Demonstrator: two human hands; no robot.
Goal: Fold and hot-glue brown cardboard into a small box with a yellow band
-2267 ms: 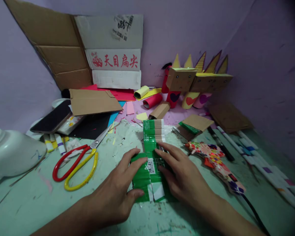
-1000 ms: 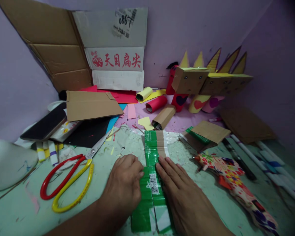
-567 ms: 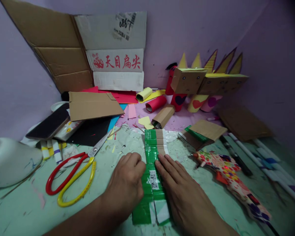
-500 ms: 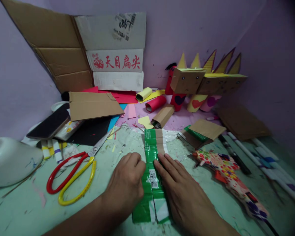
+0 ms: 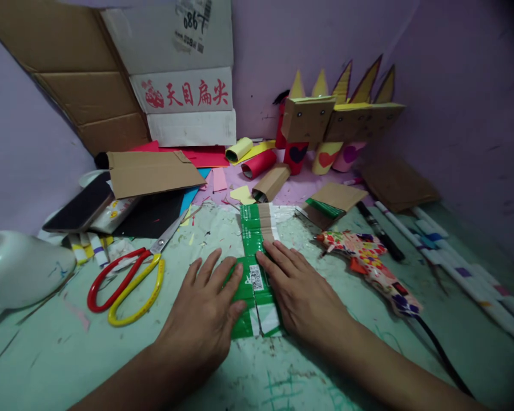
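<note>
A flattened piece of green printed cardboard (image 5: 253,242) lies on the table, with a QR code and a slit near its close end. My left hand (image 5: 208,302) rests on its left side, fingers spread. Along the right edge lies my right hand (image 5: 304,285), fingers stretched out flat on the cardboard. Left of my hands are scissors (image 5: 157,246) with one red and one yellow handle, blades apart. To the right sits a flower-patterned glue gun (image 5: 370,260) with a black cord. Beyond the cardboard is a folded brown cardboard tube (image 5: 271,182).
Cardboard figures with pointed crests (image 5: 308,120) stand at the back right. A large carton (image 5: 180,91) leans on the wall. Markers (image 5: 462,271) lie on the right, a white bottle (image 5: 21,268) on the left. Behind the scissors are a phone (image 5: 79,200) and coloured paper (image 5: 197,155).
My left hand has gone from a curled fist to spread fingers on the cardboard. My right hand stays flat on it. The whole view has shifted slightly.
</note>
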